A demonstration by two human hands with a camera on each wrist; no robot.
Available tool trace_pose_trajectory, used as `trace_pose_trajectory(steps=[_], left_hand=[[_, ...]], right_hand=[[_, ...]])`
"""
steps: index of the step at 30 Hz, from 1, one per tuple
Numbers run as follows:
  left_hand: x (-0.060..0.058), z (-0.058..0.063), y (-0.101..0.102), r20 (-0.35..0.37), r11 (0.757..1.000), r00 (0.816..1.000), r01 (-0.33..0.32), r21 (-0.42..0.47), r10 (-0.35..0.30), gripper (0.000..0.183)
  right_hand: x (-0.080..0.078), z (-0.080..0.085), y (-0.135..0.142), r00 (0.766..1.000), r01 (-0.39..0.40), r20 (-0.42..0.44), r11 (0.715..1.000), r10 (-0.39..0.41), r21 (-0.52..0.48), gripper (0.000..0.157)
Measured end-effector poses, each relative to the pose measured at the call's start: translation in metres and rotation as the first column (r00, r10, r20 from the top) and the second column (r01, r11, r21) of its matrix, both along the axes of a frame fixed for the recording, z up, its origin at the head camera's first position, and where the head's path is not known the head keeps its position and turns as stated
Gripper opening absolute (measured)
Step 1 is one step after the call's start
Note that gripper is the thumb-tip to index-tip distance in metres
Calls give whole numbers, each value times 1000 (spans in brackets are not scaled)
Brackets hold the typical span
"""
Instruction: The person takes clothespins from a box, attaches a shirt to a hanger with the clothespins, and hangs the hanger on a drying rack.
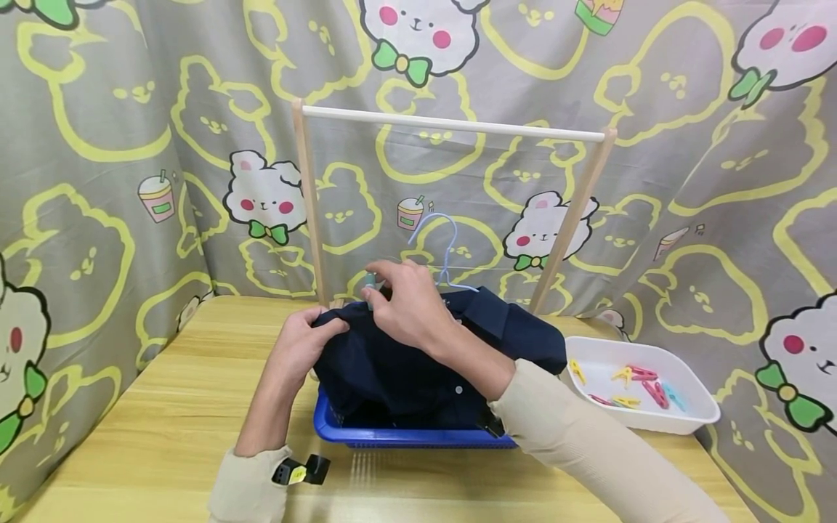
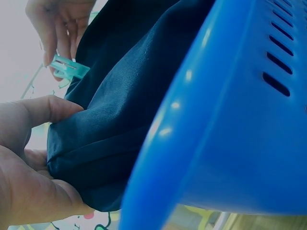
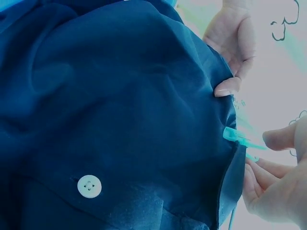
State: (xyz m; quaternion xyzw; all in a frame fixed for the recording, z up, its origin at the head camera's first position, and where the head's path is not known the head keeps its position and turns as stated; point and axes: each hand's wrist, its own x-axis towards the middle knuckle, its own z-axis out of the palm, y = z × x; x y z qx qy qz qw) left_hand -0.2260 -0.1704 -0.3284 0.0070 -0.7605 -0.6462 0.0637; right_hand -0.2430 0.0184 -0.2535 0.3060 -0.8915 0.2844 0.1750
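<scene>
A dark navy button-up shirt (image 1: 392, 363) lies bunched over a blue basket (image 1: 418, 437), with a light blue wire hanger (image 1: 451, 247) rising from behind its collar. My left hand (image 1: 297, 345) pinches the shirt's left edge between thumb and fingers. Close beside it, my right hand (image 1: 412, 305) holds a teal clothespin (image 1: 370, 282) between thumb and fingers. The right wrist view puts the tip of the clothespin (image 3: 232, 134) over the shirt's edge, near a white button (image 3: 89, 186). The left wrist view has the pinched fabric (image 2: 91, 148) next to the basket's rim.
At the right stands a white tray (image 1: 693, 418) with several yellow, pink and blue clothespins (image 1: 654, 394). A wooden rack with a white rod (image 1: 451, 123) rises behind the basket. Patterned curtains (image 1: 98, 181) surround the wooden table (image 1: 163, 421).
</scene>
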Motion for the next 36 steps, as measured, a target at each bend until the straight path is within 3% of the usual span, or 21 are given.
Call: trace_pose_trajectory(steps=[18, 36], left_hand=[[0, -1, 0, 6, 1000, 1000, -7, 3, 7, 24], [0, -2, -2, 2, 1000, 1000, -4, -12, 4, 22]], right_hand=[[1, 3, 11, 1000, 4, -28, 997, -6, -71, 27], [3, 8, 37, 986, 26, -155, 984, -54, -178, 16]])
